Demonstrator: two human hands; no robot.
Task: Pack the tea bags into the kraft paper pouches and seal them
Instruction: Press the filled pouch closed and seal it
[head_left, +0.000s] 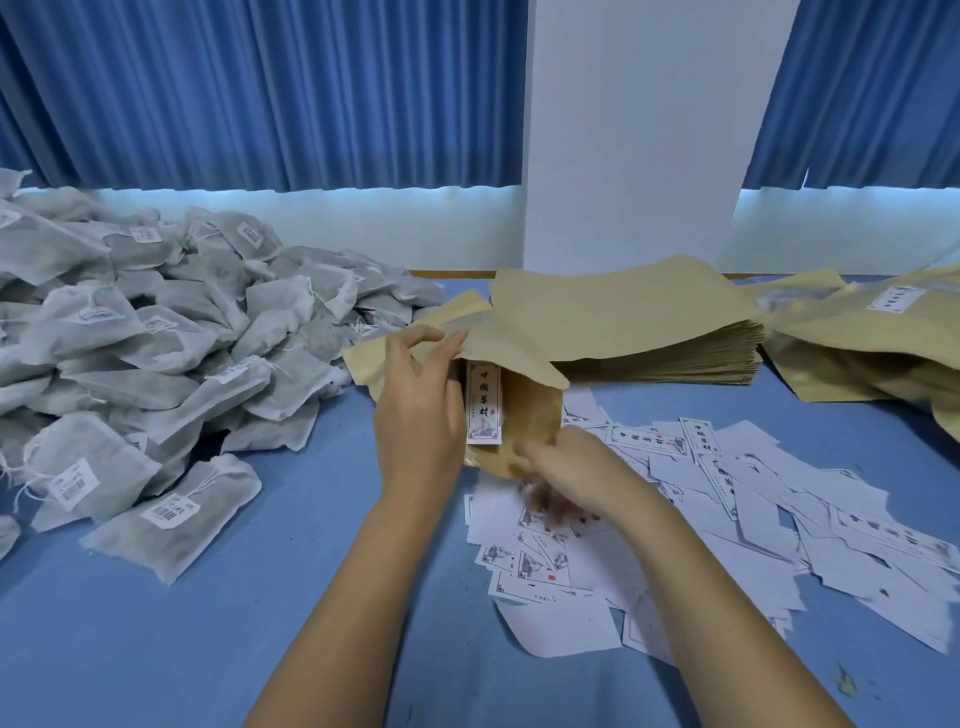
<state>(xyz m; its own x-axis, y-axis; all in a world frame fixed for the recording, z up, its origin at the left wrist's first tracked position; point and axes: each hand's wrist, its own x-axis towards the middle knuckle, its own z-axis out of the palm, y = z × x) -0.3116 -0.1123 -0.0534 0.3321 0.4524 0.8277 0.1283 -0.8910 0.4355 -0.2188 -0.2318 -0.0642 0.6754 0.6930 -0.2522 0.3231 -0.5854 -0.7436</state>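
Observation:
A kraft paper pouch (524, 415) with a white printed label (484, 402) on its front stands tilted at the table's middle. My left hand (421, 400) grips its left edge, fingers curled over the top. My right hand (566, 473) is at the pouch's lower right corner, blurred, fingers bent over loose labels; I cannot tell whether it holds anything. A big heap of white mesh tea bags (145, 332) fills the left side. A thick stack of flat kraft pouches (634, 322) lies just behind the held pouch.
Many loose white labels (727, 499) are scattered over the blue table (208, 649) to the right. Filled, labelled pouches (872, 332) are piled at the far right. A white pillar (634, 130) and blue curtains stand behind the table.

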